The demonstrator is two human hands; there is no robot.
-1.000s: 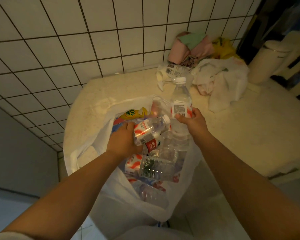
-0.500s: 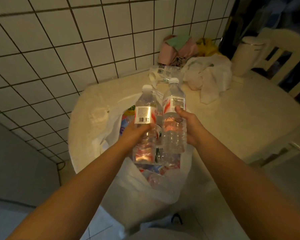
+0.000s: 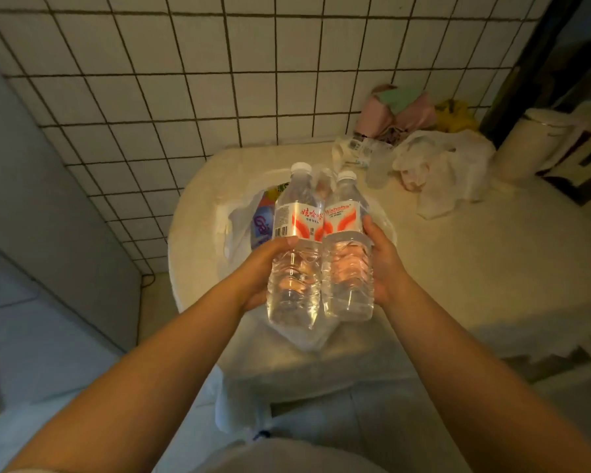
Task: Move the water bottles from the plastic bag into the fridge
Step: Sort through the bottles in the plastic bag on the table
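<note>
Two clear water bottles with red-and-white labels and white caps stand upright side by side in the air above the white plastic bag (image 3: 236,230). My left hand (image 3: 263,268) grips the left bottle (image 3: 296,247) around its middle. My right hand (image 3: 382,261) grips the right bottle (image 3: 345,254) the same way. The bottles touch each other. The bag lies open on the round beige table (image 3: 458,261), with a purple packet (image 3: 261,223) showing at its mouth; the rest of its contents are hidden behind the bottles. No fridge door is clearly in view.
At the table's back lie a crumpled white bag (image 3: 447,165), a clear bottle on its side (image 3: 362,151), pink cloth (image 3: 396,110) and a yellow bag (image 3: 456,114). A white bin (image 3: 529,141) stands far right. A grey panel (image 3: 48,199) rises on the left beside the tiled wall.
Both hands lifted a bottle out of the bag and brought the two together upright. The view has swung left and pulled back from the table.
</note>
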